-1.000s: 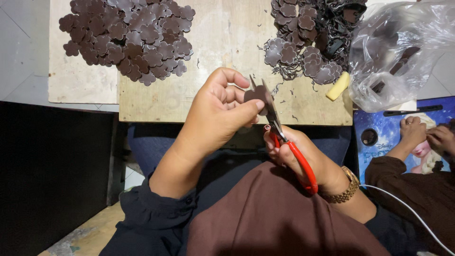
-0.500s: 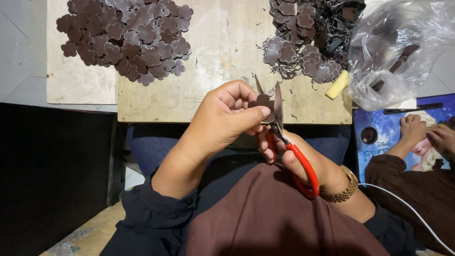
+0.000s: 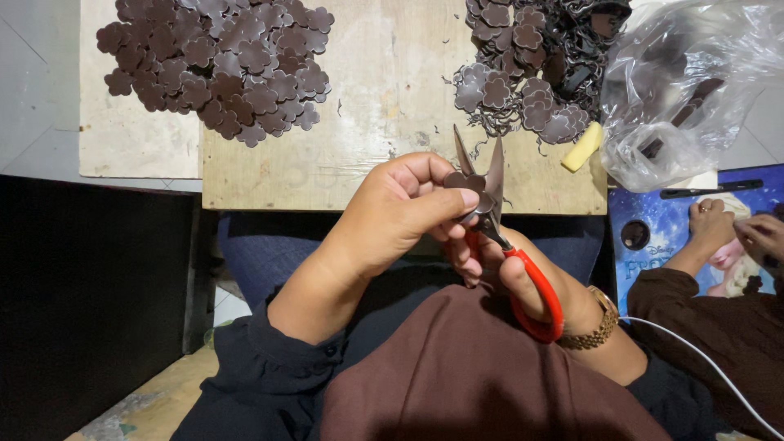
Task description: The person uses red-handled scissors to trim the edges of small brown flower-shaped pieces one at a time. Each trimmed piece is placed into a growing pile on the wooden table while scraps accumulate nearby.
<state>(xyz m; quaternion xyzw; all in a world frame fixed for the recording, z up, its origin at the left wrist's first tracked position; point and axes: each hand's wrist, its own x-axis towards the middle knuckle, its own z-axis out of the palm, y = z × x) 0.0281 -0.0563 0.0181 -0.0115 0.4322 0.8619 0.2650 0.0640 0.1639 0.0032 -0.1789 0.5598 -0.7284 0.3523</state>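
Pale wooden board (image 3: pixel 384 73), grey tiled floor (image 3: pixel 37 90)

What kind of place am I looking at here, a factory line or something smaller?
Likely a small home or informal craft workshop, not a factory line: piles of brown flower-shaped cutouts lie on a rough wooden board, the red-handled scissors are hand tools, and a second person sits close alongside.

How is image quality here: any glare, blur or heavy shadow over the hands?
Head view: even, soft light; left hand, scissors and brown piece sharp, no motion blur; glare patches on the plastic bag; lower frame falls into dark shadow; slight wide-angle bowing at the edges.
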